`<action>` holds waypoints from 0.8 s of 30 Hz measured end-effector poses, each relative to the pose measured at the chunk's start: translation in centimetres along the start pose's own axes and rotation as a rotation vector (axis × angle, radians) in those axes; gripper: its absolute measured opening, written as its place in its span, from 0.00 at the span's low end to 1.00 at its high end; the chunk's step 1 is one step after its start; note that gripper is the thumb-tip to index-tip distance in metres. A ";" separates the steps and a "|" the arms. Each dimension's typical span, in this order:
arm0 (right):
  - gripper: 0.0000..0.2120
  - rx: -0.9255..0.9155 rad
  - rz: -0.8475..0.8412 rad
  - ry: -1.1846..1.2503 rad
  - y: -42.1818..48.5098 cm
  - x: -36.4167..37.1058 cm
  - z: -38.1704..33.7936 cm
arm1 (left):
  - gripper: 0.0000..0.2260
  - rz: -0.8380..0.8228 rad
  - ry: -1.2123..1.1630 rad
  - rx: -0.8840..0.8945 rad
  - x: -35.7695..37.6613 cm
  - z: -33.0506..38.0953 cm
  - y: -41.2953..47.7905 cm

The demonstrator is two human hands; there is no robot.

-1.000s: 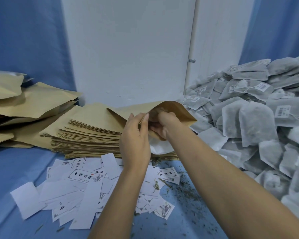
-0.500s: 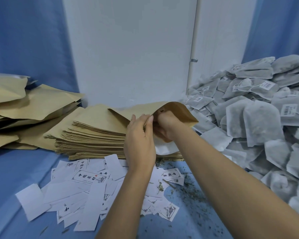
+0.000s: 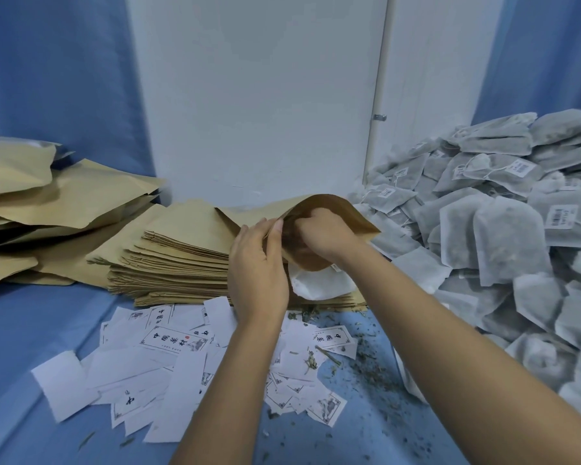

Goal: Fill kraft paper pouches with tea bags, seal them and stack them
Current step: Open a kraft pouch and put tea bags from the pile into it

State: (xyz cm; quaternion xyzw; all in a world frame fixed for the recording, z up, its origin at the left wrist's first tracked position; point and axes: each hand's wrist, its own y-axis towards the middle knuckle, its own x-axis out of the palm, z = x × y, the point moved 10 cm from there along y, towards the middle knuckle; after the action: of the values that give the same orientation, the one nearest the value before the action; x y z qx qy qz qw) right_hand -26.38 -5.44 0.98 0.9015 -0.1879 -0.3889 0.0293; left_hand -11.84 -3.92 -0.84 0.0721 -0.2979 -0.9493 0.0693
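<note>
Pinching crisp kraft pouch (image 3: 342, 216) rim, left fingers (image 3: 275, 233); right fingers (image 3: 303, 227) curled inside, grasp unclear.

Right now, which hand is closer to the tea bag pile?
Right. The right hand grips the pouch mouth, next to the tea bags; the left hand holds its other edge.

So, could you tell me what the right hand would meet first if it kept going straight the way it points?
The right hand would most likely meet the inner wall of the open kraft pouch it reaches into; depth inside is unclear.
</note>
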 end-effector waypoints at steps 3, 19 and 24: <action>0.12 0.036 -0.043 -0.298 1.1 1.0 0.4 | 0.14 0.002 0.051 0.045 0.1 0.4 -0.2; 0.13 -0.237 0.032 0.307 -4.4 -1.4 -1.2 | 0.18 -0.116 0.151 0.068 1.4 0.2 0.6; 0.08 -0.258 -0.188 -0.317 -5.3 1.7 0.4 | 0.16 -0.065 0.080 0.055 0.1 0.0 0.8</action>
State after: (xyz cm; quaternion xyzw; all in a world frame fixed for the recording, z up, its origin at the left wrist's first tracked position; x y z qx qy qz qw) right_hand -23.93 -1.13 -1.46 0.8314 -0.0539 -0.5475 0.0782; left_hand -11.90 -4.63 -0.41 0.1214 -0.3184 -0.9389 0.0482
